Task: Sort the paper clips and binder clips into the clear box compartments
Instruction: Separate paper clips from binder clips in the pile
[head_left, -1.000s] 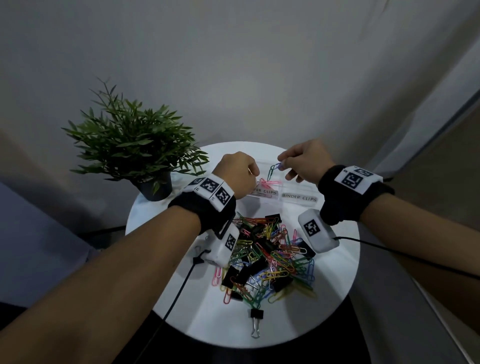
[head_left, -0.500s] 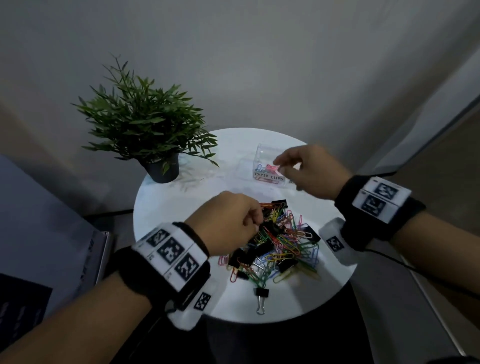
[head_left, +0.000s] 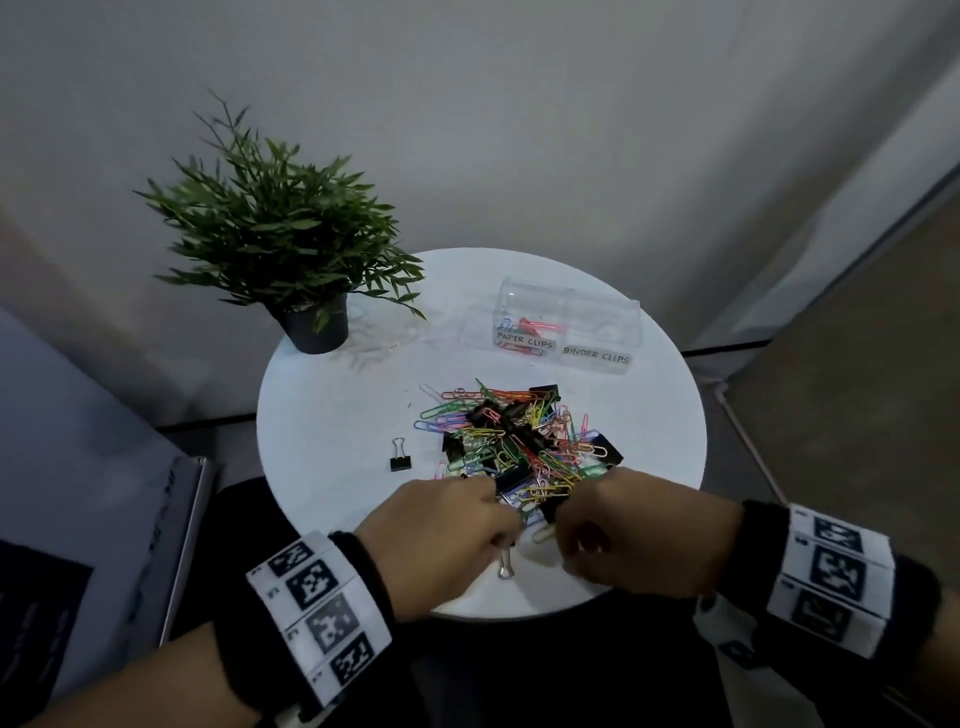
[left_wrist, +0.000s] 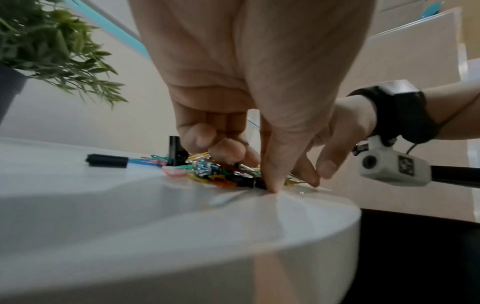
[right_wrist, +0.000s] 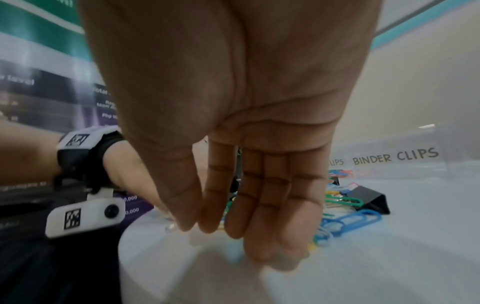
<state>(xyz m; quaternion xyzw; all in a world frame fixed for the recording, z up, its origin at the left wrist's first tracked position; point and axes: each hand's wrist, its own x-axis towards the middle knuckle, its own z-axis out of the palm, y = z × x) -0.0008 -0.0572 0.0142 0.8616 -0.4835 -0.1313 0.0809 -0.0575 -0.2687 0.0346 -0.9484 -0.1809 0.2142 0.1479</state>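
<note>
Both hands at near edge of clip pile; left hand fingers curled, thumb tip on table, grip unclear; right hand fingers straight

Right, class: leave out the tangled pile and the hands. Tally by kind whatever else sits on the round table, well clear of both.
Potted plant: 1
Clear box: 1
Binder clip lying alone left of the pile: 1
Total: 3
</note>
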